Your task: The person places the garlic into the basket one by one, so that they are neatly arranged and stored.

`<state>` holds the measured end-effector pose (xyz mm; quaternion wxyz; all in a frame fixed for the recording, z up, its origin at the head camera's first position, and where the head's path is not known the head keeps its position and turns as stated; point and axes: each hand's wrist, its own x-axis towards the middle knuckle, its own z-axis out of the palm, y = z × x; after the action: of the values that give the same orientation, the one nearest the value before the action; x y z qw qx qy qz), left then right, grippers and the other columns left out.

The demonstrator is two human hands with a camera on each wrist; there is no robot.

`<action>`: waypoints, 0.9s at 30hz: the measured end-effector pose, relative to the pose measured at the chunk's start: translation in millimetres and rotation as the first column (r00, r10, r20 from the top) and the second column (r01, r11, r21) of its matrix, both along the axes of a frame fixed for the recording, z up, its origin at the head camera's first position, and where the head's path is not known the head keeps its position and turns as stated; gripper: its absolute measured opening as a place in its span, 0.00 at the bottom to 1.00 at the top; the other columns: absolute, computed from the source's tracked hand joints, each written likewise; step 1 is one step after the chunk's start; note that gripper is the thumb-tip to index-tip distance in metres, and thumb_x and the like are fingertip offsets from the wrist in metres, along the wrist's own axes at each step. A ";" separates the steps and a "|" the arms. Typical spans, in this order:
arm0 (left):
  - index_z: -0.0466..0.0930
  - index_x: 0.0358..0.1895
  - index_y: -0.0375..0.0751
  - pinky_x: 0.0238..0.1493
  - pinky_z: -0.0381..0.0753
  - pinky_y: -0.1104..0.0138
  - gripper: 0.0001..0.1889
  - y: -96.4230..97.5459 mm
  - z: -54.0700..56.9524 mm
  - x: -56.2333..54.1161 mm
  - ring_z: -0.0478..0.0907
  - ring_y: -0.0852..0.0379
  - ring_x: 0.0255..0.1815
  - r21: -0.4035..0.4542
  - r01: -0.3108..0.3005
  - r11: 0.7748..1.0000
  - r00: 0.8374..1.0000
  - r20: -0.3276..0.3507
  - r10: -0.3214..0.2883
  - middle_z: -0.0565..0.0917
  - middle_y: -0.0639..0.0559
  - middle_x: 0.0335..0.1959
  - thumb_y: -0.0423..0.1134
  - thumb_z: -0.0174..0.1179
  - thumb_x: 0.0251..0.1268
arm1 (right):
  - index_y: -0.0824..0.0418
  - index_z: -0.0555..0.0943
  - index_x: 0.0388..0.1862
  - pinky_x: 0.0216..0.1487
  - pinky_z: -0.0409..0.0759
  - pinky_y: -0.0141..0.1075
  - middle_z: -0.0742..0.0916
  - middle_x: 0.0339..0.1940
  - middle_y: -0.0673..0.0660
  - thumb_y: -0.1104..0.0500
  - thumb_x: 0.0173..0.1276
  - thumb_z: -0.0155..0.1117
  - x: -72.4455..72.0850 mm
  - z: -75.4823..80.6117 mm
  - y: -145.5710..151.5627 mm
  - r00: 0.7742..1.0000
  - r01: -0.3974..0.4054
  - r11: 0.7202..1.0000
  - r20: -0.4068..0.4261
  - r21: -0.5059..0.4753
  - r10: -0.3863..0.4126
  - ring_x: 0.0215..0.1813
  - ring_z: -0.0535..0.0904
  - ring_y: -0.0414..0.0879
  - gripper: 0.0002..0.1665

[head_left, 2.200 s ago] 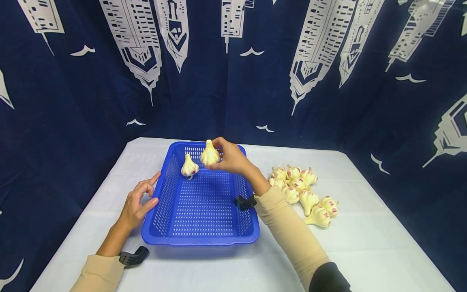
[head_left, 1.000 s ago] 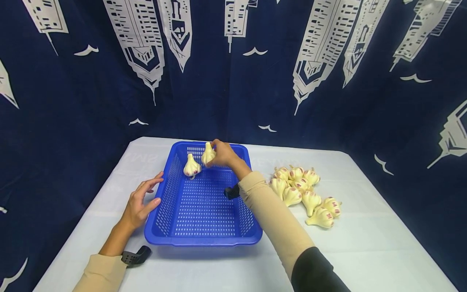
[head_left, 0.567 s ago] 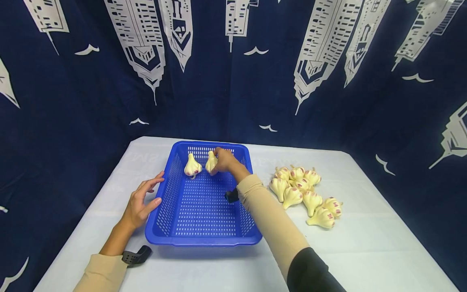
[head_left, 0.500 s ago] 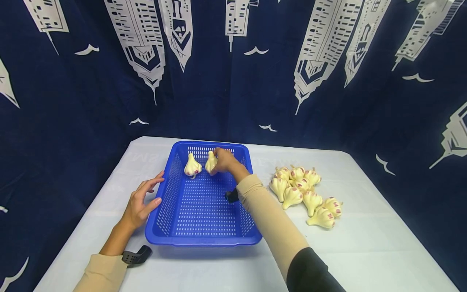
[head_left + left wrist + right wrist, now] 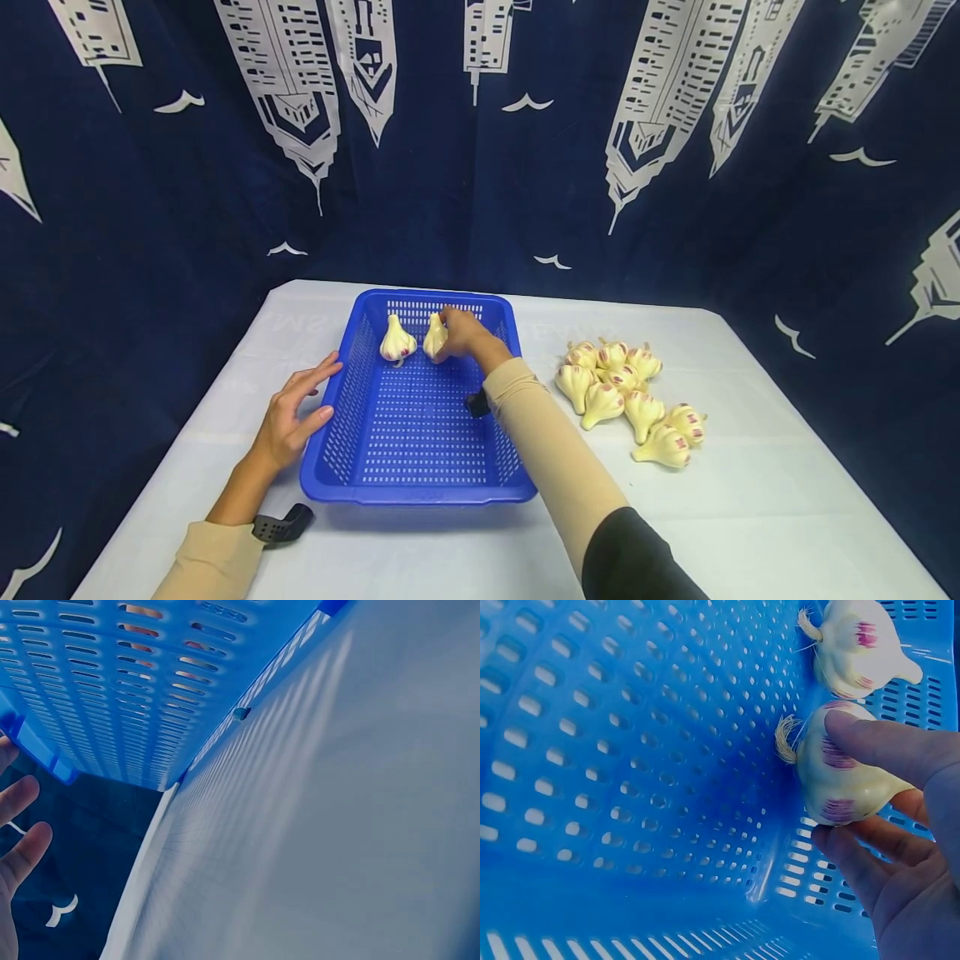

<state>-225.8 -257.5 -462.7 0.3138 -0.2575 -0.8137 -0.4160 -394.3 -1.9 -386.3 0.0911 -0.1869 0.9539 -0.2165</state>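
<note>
My right hand (image 5: 467,335) reaches into the far end of a blue perforated plastic basket (image 5: 420,497) and grips a garlic bulb (image 5: 434,337). In the right wrist view, thumb and fingers pinch this purple-marked bulb (image 5: 847,769) low in the basket, its roots turned toward the base. Another garlic bulb (image 5: 397,340) sits just left of it, stem up; the right wrist view shows that second bulb (image 5: 859,645) close beside the held one. My left hand (image 5: 283,421) rests with fingers and thumb extended at the basket's left rim, and its fingers (image 5: 26,855) show in the left wrist view.
A loose pile of several garlic bulbs (image 5: 618,383) lies on the white-covered table (image 5: 757,500) right of the basket. Behind the table hangs a dark blue curtain (image 5: 465,217) with white building prints. The right forearm crosses over the basket's right rim.
My right hand has lowered the garlic bulb from above the basket's far end down beside the other bulb. Over the last half second it barely moves. The left hand stays at the rim.
</note>
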 end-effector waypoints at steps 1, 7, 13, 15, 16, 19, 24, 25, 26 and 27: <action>0.74 0.64 0.31 0.47 0.71 0.62 0.30 0.1 0.0 0.0 0.70 0.59 0.59 -0.002 0.000 1.000 1.000 0.009 0.000 0.72 0.37 0.69 0.32 0.54 0.52 | 0.64 0.72 0.64 0.63 0.72 0.44 0.82 0.55 0.61 0.60 0.49 0.81 -0.5 -0.4 0.6 1.000 0.000 1.000 0.002 -0.002 0.000 0.57 0.76 0.54 0.43; 0.74 0.65 0.32 0.47 0.71 0.62 0.31 0.4 -1.0 -0.2 0.70 0.56 0.60 -0.007 -0.001 1.000 1.000 0.023 0.002 0.71 0.38 0.69 0.34 0.55 0.53 | 0.64 0.71 0.68 0.67 0.68 0.46 0.80 0.62 0.62 0.59 0.48 0.82 -2.1 -1.2 2.8 1.000 -0.019 1.000 -0.008 0.000 0.019 0.64 0.73 0.56 0.48; 0.74 0.66 0.32 0.48 0.72 0.62 0.31 0.5 1.7 0.4 0.70 0.56 0.60 -0.013 0.000 1.000 1.000 0.026 0.000 0.71 0.38 0.69 0.33 0.54 0.53 | 0.64 0.70 0.68 0.68 0.66 0.47 0.80 0.63 0.63 0.59 0.47 0.82 -0.7 2.3 2.6 0.999 -0.037 0.999 -0.031 0.017 0.037 0.67 0.70 0.58 0.49; 0.74 0.66 0.32 0.48 0.71 0.62 0.31 0.7 2.4 0.0 0.70 0.55 0.60 -0.010 0.006 1.000 1.000 0.024 -0.006 0.71 0.37 0.69 0.33 0.54 0.53 | 0.64 0.70 0.68 0.69 0.65 0.48 0.79 0.63 0.63 0.59 0.47 0.82 0.0 4.1 3.2 0.999 -0.035 0.999 -0.033 0.020 0.036 0.68 0.69 0.59 0.49; 0.74 0.66 0.32 0.47 0.71 0.62 0.31 0.9 2.6 -0.1 0.70 0.56 0.60 -0.010 0.007 1.000 1.000 0.023 -0.007 0.71 0.37 0.69 0.33 0.55 0.53 | 0.64 0.70 0.68 0.69 0.65 0.48 0.79 0.62 0.63 0.59 0.47 0.82 0.3 5.0 3.7 0.999 -0.035 0.999 -0.034 0.019 0.036 0.68 0.69 0.59 0.49; 0.74 0.65 0.32 0.47 0.72 0.62 0.31 0.8 1.9 -0.8 0.70 0.56 0.60 -0.008 0.009 1.000 1.000 0.015 -0.009 0.71 0.37 0.69 0.33 0.54 0.53 | 0.64 0.70 0.68 0.67 0.67 0.49 0.80 0.60 0.64 0.57 0.48 0.82 0.6 7.7 5.1 0.998 -0.036 0.999 -0.045 0.017 0.037 0.66 0.71 0.59 0.48; 0.74 0.65 0.32 0.45 0.72 0.60 0.31 -0.1 0.6 -1.1 0.70 0.59 0.60 -0.008 0.006 1.000 1.000 0.002 -0.006 0.71 0.38 0.69 0.32 0.54 0.53 | 0.63 0.70 0.68 0.63 0.71 0.49 0.82 0.57 0.63 0.56 0.50 0.81 0.8 13.8 6.9 0.998 -0.028 1.000 -0.064 0.008 0.028 0.62 0.74 0.58 0.47; 0.74 0.65 0.32 0.45 0.72 0.59 0.31 -0.3 0.4 -1.2 0.70 0.59 0.60 -0.010 0.005 1.000 1.000 -0.003 -0.005 0.71 0.38 0.69 0.32 0.54 0.53 | 0.63 0.70 0.68 0.63 0.72 0.49 0.82 0.56 0.63 0.55 0.50 0.81 0.9 15.4 6.9 0.997 -0.028 1.000 -0.068 0.010 0.029 0.61 0.74 0.58 0.47; 0.74 0.65 0.32 0.45 0.72 0.58 0.31 -0.4 0.2 -1.3 0.70 0.59 0.60 -0.011 0.006 1.000 1.000 -0.004 -0.006 0.71 0.38 0.69 0.32 0.54 0.53 | 0.63 0.70 0.68 0.63 0.72 0.49 0.83 0.56 0.63 0.56 0.51 0.81 0.8 16.8 6.7 0.997 -0.031 0.999 -0.074 0.009 0.031 0.61 0.74 0.58 0.47; 0.74 0.65 0.31 0.44 0.72 0.57 0.31 -0.5 -0.1 -1.3 0.70 0.58 0.60 -0.012 0.008 1.000 1.000 -0.004 -0.008 0.71 0.37 0.69 0.32 0.54 0.53 | 0.63 0.70 0.69 0.63 0.72 0.48 0.83 0.57 0.63 0.56 0.51 0.81 1.0 18.8 6.3 0.996 -0.035 0.999 -0.080 0.007 0.036 0.61 0.74 0.58 0.47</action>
<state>-227.1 -258.0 -462.8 0.3125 -0.2634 -0.8144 -0.4119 -393.3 4.4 -367.4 0.0572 -0.2122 0.9539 -0.2045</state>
